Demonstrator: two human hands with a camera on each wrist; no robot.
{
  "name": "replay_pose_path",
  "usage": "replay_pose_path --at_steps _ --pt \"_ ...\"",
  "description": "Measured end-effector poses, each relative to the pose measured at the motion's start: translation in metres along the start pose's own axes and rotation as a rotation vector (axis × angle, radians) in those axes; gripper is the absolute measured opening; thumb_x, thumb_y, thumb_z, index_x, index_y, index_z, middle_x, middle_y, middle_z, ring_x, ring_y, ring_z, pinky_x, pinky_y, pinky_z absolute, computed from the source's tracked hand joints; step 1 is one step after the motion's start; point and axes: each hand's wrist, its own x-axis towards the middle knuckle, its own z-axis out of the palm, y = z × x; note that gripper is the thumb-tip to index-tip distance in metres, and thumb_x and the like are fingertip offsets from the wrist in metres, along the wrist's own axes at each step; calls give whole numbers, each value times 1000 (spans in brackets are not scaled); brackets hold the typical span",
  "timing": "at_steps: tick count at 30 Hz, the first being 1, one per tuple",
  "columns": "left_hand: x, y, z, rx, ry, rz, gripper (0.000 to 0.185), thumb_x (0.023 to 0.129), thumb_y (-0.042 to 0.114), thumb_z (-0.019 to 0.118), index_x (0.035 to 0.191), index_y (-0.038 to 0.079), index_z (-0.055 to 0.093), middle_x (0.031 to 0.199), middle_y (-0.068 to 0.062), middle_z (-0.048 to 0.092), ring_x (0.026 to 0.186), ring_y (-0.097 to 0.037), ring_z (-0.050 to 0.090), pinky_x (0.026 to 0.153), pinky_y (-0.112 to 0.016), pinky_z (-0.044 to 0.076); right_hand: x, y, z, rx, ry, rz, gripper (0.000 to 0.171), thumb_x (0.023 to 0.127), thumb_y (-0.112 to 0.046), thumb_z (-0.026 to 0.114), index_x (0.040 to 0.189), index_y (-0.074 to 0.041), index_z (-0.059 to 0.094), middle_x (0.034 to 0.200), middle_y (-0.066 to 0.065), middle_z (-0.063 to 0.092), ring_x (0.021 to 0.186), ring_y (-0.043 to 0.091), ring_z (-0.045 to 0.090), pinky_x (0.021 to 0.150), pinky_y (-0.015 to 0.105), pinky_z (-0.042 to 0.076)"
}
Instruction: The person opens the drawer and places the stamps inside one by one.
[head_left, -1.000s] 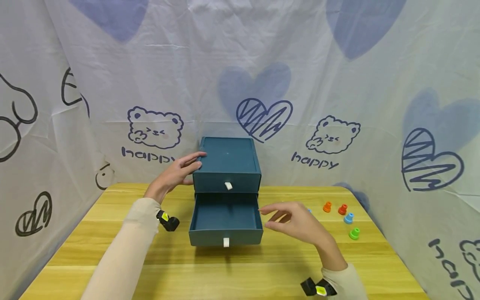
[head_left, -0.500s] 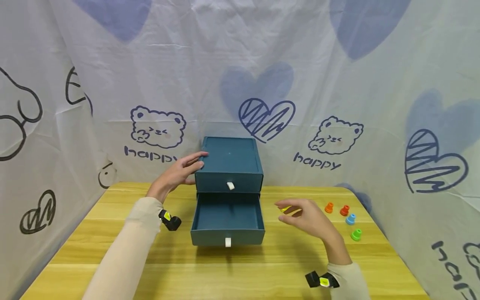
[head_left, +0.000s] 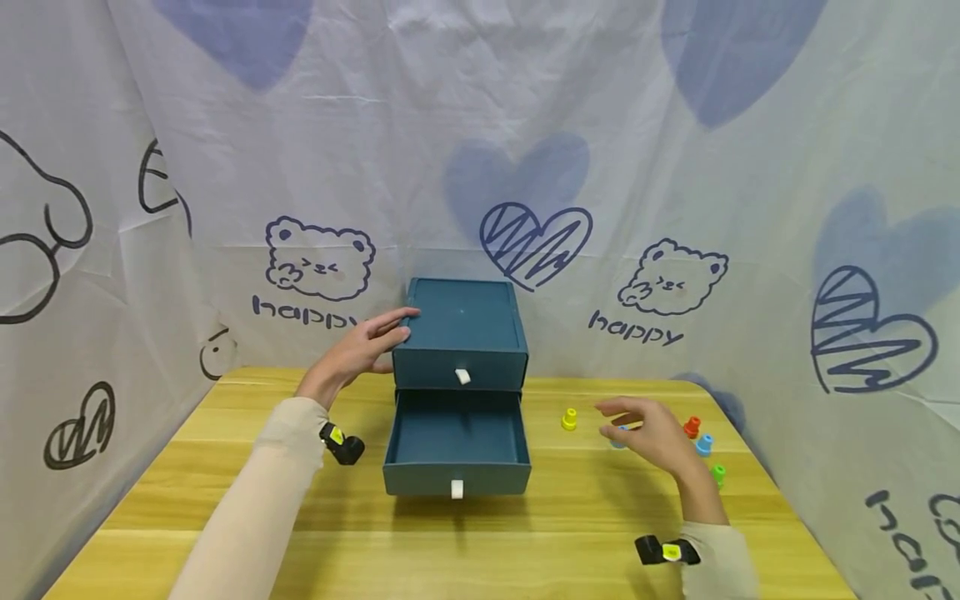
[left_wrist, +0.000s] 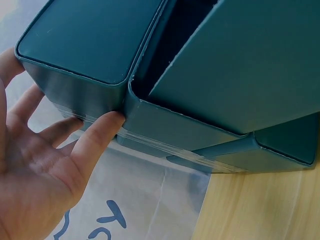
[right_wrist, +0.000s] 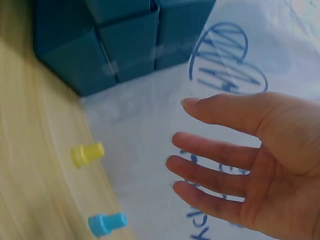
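Note:
A dark blue drawer unit (head_left: 465, 317) stands on the table, its lower drawer (head_left: 420, 480) pulled out and the upper one closed. My left hand (head_left: 354, 348) rests at the unit's top left edge; the left wrist view shows its thumb and fingers touching the side wall (left_wrist: 75, 85). Over the table to the right, my right hand (head_left: 652, 429) holds nothing, fingers extended and thumb apart. Nearest below it is a small blue stepped peg (head_left: 618, 439), partly hidden. A similar yellow peg (head_left: 569, 420) stands between hand and unit, also visible in the right wrist view.
On the table's right side stand a red peg (head_left: 692, 427), a light blue peg (head_left: 705, 445) and a green peg (head_left: 718, 475), the green one partly behind the right wrist. A printed white cloth (head_left: 540, 167) hangs behind and beside the wooden table (head_left: 420, 550).
My right hand has moved right, away from the pulled-out drawer. The yellow peg has come into full view, while an orange peg is now hidden behind the hand. The left hand stays on the unit.

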Motion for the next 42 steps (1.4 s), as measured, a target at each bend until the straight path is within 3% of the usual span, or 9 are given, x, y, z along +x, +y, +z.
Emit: replay_pose_path --at_steps 10,17,28,42 --pt "-1 0 0 -4 4 -13 58 107 45 53 160 27 38 173 -10 19 159 -40 22 114 -69 40 1 30 -1 29 -2 53 33 94 -9 75 125 0 72 128 25 71 105 40 73 84 44 64" --pt "-2 -2 0 -4 2 -12 58 108 43 51 161 25 36 174 -13 18 159 -42 19 114 -69 40 7 48 8 51 -18 101 33 92 -7 75 124 2 71 128 27 70 106 40 73 84 41 64" --pt "-1 0 -1 -11 0 -17 56 107 46 52 159 30 39 173 -9 19 160 -39 21 115 -69 39 7 70 17 -13 1 259 37 96 -12 71 132 -2 68 138 25 65 124 50 60 95 57 58" --pt "-2 1 0 -14 -2 -19 57 107 45 52 160 29 38 173 -9 19 159 -39 21 114 -70 39 7 89 25 10 -29 236 39 92 -2 71 130 6 65 123 30 69 106 43 71 86 47 63"
